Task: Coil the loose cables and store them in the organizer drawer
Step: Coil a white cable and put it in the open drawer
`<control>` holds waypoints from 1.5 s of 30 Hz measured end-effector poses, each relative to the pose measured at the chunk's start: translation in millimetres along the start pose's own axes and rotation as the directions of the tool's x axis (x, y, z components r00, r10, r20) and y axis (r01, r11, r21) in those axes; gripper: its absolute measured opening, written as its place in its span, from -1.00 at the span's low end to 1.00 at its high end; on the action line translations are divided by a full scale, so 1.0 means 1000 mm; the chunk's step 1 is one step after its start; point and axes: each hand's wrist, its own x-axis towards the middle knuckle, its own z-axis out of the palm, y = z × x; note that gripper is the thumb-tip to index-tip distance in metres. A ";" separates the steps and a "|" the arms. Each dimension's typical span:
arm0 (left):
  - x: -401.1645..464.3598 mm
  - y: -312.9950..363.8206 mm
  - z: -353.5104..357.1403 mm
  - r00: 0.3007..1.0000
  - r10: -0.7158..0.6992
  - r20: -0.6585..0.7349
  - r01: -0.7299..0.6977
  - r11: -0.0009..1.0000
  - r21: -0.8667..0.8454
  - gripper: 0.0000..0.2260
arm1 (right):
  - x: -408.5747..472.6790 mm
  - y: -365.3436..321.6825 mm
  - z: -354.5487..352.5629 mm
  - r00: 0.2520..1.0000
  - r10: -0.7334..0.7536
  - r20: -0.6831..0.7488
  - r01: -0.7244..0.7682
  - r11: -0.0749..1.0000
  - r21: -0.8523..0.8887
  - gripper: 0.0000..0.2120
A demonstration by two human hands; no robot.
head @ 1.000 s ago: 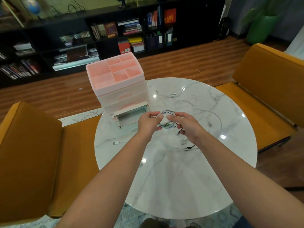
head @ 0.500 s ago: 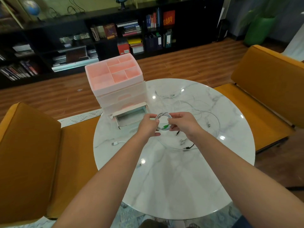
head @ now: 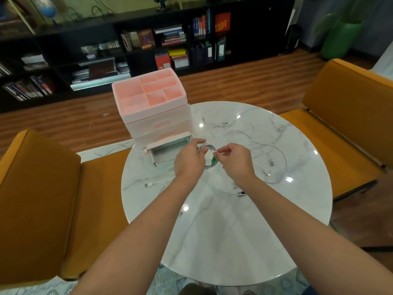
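Both my hands hold a small coiled white cable [head: 209,149] with a green plug above the middle of the round marble table [head: 234,241]. My left hand [head: 189,159] grips the coil's left side. My right hand [head: 235,159] pinches the cable near the green plug on the right. Just behind the hands, the pink organizer [head: 152,107] has its bottom drawer [head: 168,151] pulled open. Several loose white cables [head: 263,150] lie spread on the table to the right, and one more cable [head: 155,184] lies to the left.
Orange chairs stand at the left [head: 38,199] and right [head: 350,116] of the table. A dark bookshelf [head: 148,43] fills the far wall across a wooden floor. A black-tipped plug [head: 241,193] lies under my right forearm.
The hands have moved slightly toward the open drawer with the coil. My right hand's fingers have shifted to the green plug end, and the coil looks tighter.
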 end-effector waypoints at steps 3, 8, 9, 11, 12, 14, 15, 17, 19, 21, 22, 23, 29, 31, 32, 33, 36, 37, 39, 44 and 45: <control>-0.002 -0.003 -0.001 0.997 0.071 -0.036 -0.069 0.995 0.071 -0.78 | -0.002 -0.004 -0.004 0.995 0.069 0.074 -0.076 0.992 0.097 -0.89; 0.001 -0.002 0.003 0.998 0.054 -0.044 -0.045 0.981 0.189 -0.78 | -0.002 -0.012 -0.008 0.975 0.148 0.168 -0.192 0.939 0.286 -0.88; 0.000 -0.002 0.004 0.998 0.044 -0.041 -0.035 0.980 0.194 -0.79 | -0.002 -0.012 -0.008 0.970 0.164 0.177 -0.212 0.930 0.301 -0.87; 0.000 0.000 0.005 0.999 0.020 -0.044 -0.011 0.980 0.199 -0.81 | 0.000 -0.011 -0.006 0.964 0.187 0.187 -0.239 0.917 0.319 -0.86; 0.000 0.001 0.005 0.999 -0.009 -0.044 0.017 0.981 0.195 -0.81 | 0.001 -0.012 -0.005 0.964 0.191 0.187 -0.244 0.913 0.327 -0.86; 0.003 0.000 0.005 0.996 -0.087 -0.013 0.087 0.979 0.186 -0.79 | 0.002 -0.012 -0.003 0.968 0.182 0.172 -0.230 0.920 0.319 -0.88; 0.006 -0.002 0.005 0.992 -0.119 0.029 0.113 0.979 0.167 -0.79 | 0.002 -0.012 -0.003 0.973 0.172 0.151 -0.209 0.936 0.283 -0.90; 0.011 -0.008 0.005 0.980 -0.133 0.150 0.126 0.990 0.057 -0.81 | 0.002 -0.009 -0.001 0.987 0.132 0.091 -0.145 0.976 0.164 -0.96; 0.013 -0.011 0.003 0.958 -0.103 0.269 0.140 0.983 -0.120 -0.82 | 0.003 -0.006 0.000 0.996 0.069 0.058 -0.074 0.994 0.085 -0.96; 0.012 -0.010 0.000 0.935 -0.094 0.341 0.189 0.948 -0.257 -0.79 | 0.003 -0.005 0.001 0.997 0.012 0.074 -0.015 0.999 0.041 -0.93; 0.012 -0.010 -0.002 0.933 -0.095 0.348 0.198 0.940 -0.276 -0.77 | 0.002 -0.005 0.001 0.996 -0.014 0.085 0.012 1.000 0.022 -0.91; 0.014 -0.010 -0.002 0.934 -0.095 0.345 0.194 0.945 -0.263 -0.75 | 0.001 -0.005 0.002 0.995 -0.033 0.092 0.033 0.999 0.012 -0.91; 0.016 -0.014 0.004 0.976 -0.109 0.191 0.172 0.918 -0.357 -0.79 | 0.001 -0.004 0.005 0.996 -0.033 0.087 0.024 0.994 0.103 -0.90; 0.016 -0.012 0.010 0.980 -0.138 0.147 0.185 0.902 -0.389 -0.76 | 0.001 -0.002 0.007 0.996 -0.024 0.082 0.011 0.988 0.154 -0.90; 0.016 -0.010 0.014 0.978 -0.162 0.129 0.201 0.892 -0.406 -0.75 | 0.001 0.000 0.009 0.997 -0.021 0.076 0.007 0.984 0.180 -0.90; 0.016 -0.008 0.017 0.976 -0.189 0.110 0.218 0.879 -0.424 -0.73 | 0.000 0.001 0.011 0.998 -0.010 0.066 -0.004 0.979 0.205 -0.90; 0.016 -0.005 0.024 0.963 -0.261 0.070 0.265 0.861 -0.434 -0.67 | 0.000 0.006 0.015 0.998 0.035 0.047 -0.047 0.961 0.273 -0.92; 0.017 -0.005 0.024 0.955 -0.285 0.076 0.289 0.849 -0.443 -0.65 | 0.001 0.007 0.016 0.997 0.052 0.050 -0.065 0.951 0.302 -0.92; 0.019 -0.007 0.023 0.935 -0.334 0.119 0.347 0.796 -0.495 -0.64 | 0.005 0.008 0.016 0.992 0.102 0.074 -0.123 0.904 0.409 -0.89; 0.022 -0.025 0.018 0.932 -0.287 0.222 0.363 0.739 -0.567 -0.68 | 0.014 0.005 0.016 0.952 0.186 0.243 -0.293 0.782 0.551 -0.71; 0.023 -0.030 0.018 0.934 -0.272 0.233 0.358 0.753 -0.553 -0.71 | 0.016 0.005 0.018 0.946 0.187 0.266 -0.306 0.785 0.538 -0.69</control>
